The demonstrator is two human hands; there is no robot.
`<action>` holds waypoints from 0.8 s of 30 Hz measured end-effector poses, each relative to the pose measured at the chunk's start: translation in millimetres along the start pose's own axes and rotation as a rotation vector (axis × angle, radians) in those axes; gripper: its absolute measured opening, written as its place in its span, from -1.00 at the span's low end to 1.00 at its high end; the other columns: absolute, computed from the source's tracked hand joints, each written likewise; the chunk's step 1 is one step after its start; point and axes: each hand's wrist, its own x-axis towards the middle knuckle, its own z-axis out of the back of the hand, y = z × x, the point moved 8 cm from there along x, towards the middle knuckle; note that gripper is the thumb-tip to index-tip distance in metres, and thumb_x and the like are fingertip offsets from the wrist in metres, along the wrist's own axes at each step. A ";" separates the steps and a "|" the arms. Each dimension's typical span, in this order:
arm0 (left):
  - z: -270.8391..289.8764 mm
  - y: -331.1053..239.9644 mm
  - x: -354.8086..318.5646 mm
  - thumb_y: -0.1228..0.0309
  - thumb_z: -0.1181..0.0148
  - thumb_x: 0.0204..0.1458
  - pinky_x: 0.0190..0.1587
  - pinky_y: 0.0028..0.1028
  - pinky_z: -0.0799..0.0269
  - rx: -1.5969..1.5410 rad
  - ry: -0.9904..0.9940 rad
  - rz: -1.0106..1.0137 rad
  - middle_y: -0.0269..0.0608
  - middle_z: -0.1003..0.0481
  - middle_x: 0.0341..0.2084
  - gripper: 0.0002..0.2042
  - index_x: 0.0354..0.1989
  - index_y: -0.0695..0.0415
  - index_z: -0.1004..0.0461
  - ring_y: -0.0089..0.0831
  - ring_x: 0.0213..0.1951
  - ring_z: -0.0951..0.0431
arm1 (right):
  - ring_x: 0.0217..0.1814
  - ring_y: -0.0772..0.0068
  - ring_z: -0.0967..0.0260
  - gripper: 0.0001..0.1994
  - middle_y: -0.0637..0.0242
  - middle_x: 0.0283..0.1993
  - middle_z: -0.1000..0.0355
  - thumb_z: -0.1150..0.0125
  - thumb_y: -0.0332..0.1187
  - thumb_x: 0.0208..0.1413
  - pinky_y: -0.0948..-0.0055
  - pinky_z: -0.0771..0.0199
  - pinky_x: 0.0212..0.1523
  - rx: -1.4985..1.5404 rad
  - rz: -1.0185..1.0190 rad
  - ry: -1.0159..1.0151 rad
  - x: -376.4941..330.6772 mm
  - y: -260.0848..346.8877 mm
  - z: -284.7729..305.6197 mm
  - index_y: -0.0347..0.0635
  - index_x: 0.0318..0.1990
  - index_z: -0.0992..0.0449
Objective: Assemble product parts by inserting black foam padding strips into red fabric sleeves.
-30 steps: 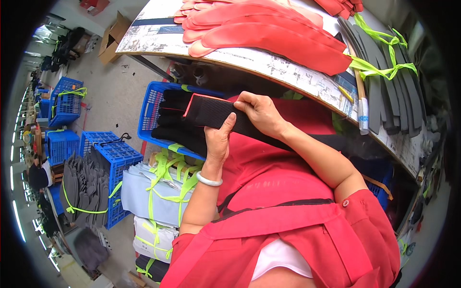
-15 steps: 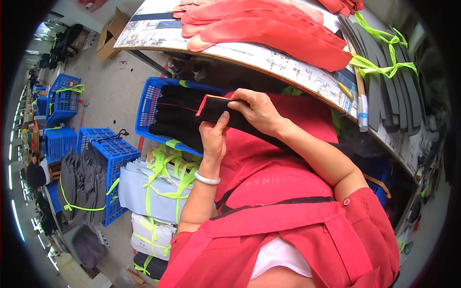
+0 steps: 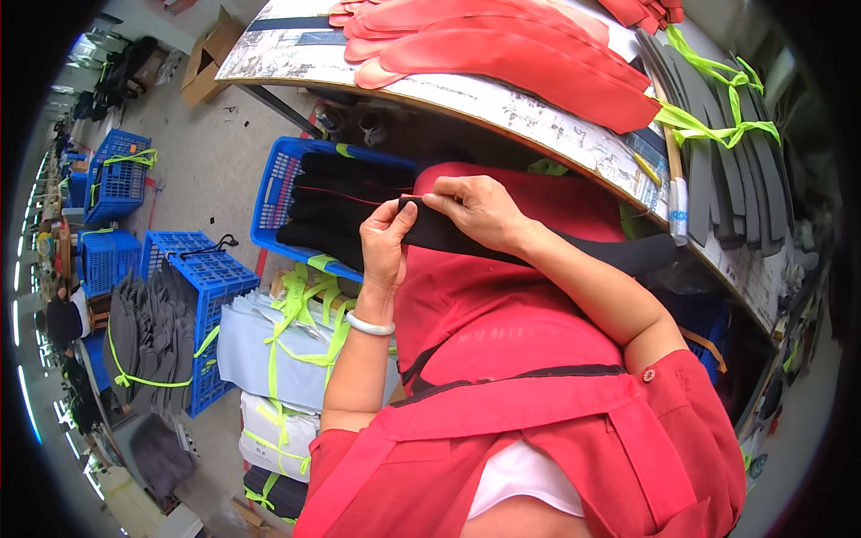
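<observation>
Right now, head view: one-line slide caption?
Both hands, left hand and right hand, pinch a black strip over a blue crate.

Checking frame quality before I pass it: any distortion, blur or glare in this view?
Head view: strong fisheye, the table edge bows and black corners ring the picture; both hands and the black strip are sharp; lighting even, no glare.

Red short-sleeved top, red apron, white bangle (image 3: 370, 325)

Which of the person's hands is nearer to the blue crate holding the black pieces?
Left. The left hand pinches the black strip right beside the blue crate. The right hand grips the same strip on the far side of the left hand, farther from the crate.
</observation>
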 end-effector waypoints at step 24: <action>-9.5 46.2 16.4 0.49 -0.15 0.16 -0.22 -0.47 -0.59 -0.095 -0.017 0.215 -0.15 -0.55 -0.23 -0.83 -0.12 0.27 -0.45 -0.43 -0.23 -0.59 | -0.51 0.64 -0.38 -0.81 0.36 -0.40 -0.45 -0.12 -0.31 0.24 0.60 -0.42 -0.50 0.711 -0.398 -0.022 -17.5 -91.0 -31.3 -0.28 -0.19 -0.40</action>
